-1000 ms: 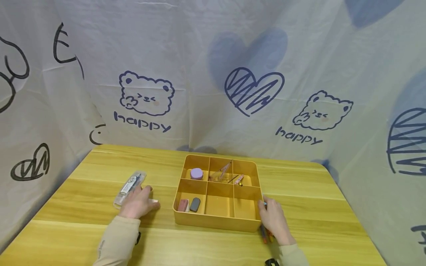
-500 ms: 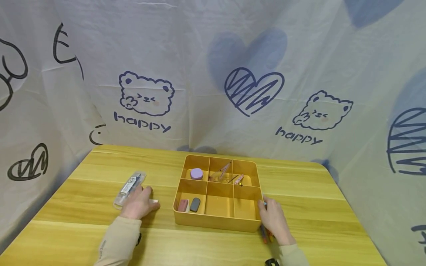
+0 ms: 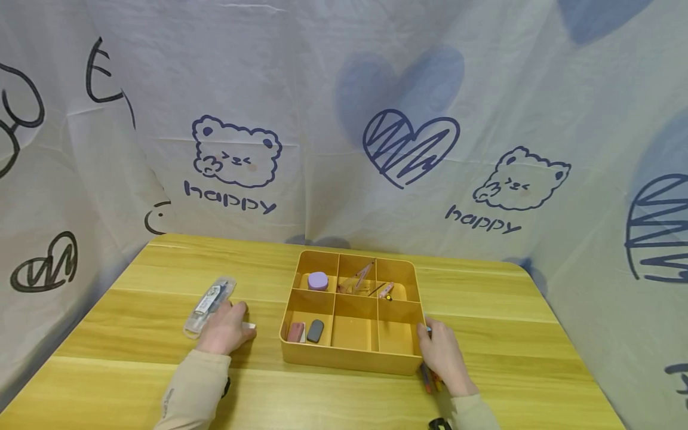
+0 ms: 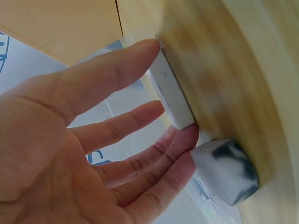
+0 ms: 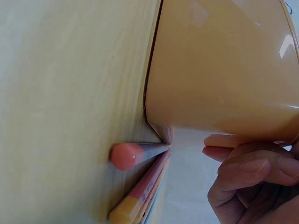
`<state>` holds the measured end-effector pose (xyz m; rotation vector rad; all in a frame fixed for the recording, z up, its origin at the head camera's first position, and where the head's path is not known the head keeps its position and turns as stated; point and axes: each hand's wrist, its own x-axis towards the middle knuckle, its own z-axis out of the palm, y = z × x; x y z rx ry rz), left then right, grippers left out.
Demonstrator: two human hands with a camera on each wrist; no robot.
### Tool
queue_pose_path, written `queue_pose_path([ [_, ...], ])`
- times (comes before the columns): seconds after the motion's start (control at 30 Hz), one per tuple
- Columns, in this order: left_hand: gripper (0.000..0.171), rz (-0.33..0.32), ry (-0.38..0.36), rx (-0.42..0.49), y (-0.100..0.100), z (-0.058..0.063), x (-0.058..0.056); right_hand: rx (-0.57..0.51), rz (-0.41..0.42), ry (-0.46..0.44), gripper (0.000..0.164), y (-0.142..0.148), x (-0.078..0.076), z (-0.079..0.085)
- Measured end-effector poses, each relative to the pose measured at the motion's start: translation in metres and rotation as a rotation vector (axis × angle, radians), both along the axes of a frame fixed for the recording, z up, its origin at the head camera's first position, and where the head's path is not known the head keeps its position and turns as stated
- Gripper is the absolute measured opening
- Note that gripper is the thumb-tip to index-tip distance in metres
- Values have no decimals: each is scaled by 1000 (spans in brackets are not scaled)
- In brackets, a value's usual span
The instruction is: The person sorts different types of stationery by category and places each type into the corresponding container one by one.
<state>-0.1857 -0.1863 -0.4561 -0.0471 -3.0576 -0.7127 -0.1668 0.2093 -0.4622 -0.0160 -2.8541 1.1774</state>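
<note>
My left hand reaches to the table left of the box. In the left wrist view it pinches a white eraser lengthwise, thumb at one end and fingers at the other. A white-and-black eraser lies by the fingertips. My right hand holds the right wall of the yellow divided box, fingers curled in the right wrist view. Beside that wall lie several pencils, partly hidden by the hand. A reddish eraser and a grey eraser sit in the front left compartment.
A clear plastic case with a label lies just beyond my left hand. The back compartments hold a purple rounded item, a compass and a small pink tool. White printed cloth hangs behind the table.
My left hand and forearm shift very slightly. The right hand and the box stay where they are.
</note>
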Motion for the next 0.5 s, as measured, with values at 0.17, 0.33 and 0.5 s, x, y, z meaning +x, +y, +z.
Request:
queue_pose_path([
  [0.17, 39, -4, 16, -7, 0, 0, 1, 3, 1, 3, 31, 0, 0, 0],
  [0.33, 39, -9, 25, -12, 0, 0, 1, 8, 4, 11, 32, 0, 1, 0],
  [0.5, 41, -13, 25, -19, -1, -1, 0, 16, -1, 13, 31, 0, 1, 1],
])
